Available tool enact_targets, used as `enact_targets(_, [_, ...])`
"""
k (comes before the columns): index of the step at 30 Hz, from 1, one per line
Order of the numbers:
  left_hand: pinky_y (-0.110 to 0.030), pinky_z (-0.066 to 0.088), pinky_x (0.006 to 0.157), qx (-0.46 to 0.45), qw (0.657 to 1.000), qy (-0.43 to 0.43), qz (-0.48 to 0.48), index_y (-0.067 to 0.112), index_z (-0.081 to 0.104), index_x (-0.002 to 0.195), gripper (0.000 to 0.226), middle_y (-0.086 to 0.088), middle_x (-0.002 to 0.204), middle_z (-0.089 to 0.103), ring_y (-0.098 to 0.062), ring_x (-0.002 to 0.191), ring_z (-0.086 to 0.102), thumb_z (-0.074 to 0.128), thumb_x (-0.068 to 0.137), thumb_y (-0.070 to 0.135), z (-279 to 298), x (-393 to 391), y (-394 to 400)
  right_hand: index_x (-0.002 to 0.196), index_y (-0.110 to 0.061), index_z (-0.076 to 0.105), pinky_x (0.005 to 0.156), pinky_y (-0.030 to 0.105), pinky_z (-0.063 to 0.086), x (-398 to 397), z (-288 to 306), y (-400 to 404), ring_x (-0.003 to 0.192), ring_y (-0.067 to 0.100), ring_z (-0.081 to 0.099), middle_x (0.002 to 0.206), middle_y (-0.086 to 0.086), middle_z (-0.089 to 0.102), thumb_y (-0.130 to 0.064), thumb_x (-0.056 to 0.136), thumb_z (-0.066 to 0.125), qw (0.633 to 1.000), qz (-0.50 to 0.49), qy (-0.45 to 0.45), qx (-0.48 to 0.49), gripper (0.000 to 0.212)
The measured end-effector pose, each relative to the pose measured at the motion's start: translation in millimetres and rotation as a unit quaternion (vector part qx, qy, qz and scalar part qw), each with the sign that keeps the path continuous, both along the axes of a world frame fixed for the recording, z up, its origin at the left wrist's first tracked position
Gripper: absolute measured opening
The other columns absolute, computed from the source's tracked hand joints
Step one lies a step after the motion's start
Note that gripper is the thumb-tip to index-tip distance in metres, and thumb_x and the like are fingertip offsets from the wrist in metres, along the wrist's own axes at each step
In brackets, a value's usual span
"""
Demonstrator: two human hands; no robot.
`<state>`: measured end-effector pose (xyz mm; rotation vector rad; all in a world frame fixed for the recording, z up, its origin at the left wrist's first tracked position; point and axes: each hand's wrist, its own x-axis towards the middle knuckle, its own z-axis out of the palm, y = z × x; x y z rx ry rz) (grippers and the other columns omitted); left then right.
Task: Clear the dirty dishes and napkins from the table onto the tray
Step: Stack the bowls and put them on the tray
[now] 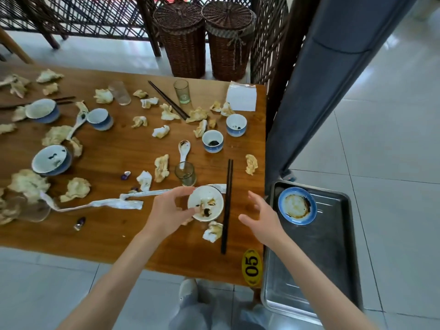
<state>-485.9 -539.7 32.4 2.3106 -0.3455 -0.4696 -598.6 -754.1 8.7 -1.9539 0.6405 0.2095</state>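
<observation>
My left hand (pixel 167 209) grips a small dirty white bowl (pixel 209 201) by its rim, just above the wooden table (pixel 114 234) near its front right corner. My right hand (pixel 262 215) hovers open between that bowl and the metal tray (pixel 333 258), which stands to the right of the table. One blue-rimmed stained dish (pixel 297 206) lies in the tray's far end. Dark chopsticks (pixel 226 206) lie right of the held bowl. Crumpled napkins, such as one (pixel 213 232) below the bowl, are scattered over the table.
Blue cups (pixel 212 141) (pixel 236 125), bowls (pixel 51 159) (pixel 42 110), glasses (pixel 185 173) (pixel 182 91), a spoon (pixel 183 150), more chopsticks (pixel 167 100) and a white napkin pack (pixel 241 97) sit on the table. Wicker baskets (pixel 183 36) and a grey post (pixel 321 91) stand behind.
</observation>
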Motion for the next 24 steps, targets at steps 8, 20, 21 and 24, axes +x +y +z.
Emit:
enact_targets(8, [-0.02,0.041,0.088,-0.002,0.999,0.027,-0.023,0.034,0.06,0.121,0.054,0.019,0.116,0.06,0.001,0.108,0.049,0.081,0.072,0.026,-2.5,31.8,41.2,0.144,-0.027,0.03,0.105,0.033,0.033,15.4,8.6,45.6,0.133,0.014,0.035,0.147,-0.005,0.038,-0.025,0.084,0.068,0.999,-0.041,0.02,-0.027,0.071])
enact_targets(20, [-0.003,0.041,0.07,0.035,0.991,0.107,-0.079,0.031,0.045,0.137,0.085,0.011,0.13,0.056,-0.001,0.11,0.048,0.086,0.064,0.015,-30.6,37.5,35.5,0.147,-0.024,0.018,0.105,0.034,0.033,53.7,0.0,50.4,0.136,0.017,0.032,0.148,-0.004,0.034,-0.024,0.063,0.085,0.985,0.1,0.109,-0.087,0.107])
enact_targets(21, [-0.004,0.042,0.07,0.037,0.99,0.106,-0.081,0.03,0.044,0.138,0.087,0.011,0.131,0.056,-0.002,0.109,0.049,0.086,0.063,0.016,-34.4,36.9,33.4,0.147,-0.024,0.018,0.105,0.034,0.035,54.9,-1.9,49.3,0.135,0.018,0.033,0.148,-0.004,0.035,-0.024,0.062,0.085,0.983,0.111,0.115,-0.088,0.109])
enact_targets(24, [-0.027,0.05,0.089,0.061,0.99,0.086,-0.096,0.028,0.045,0.138,0.09,0.008,0.131,0.056,-0.01,0.115,0.052,0.088,0.06,0.021,-43.0,35.4,23.9,0.147,-0.024,0.022,0.103,0.034,0.039,57.9,-7.8,43.9,0.132,0.019,0.037,0.145,-0.002,0.04,-0.024,0.06,0.085,0.979,0.133,0.113,-0.104,0.107])
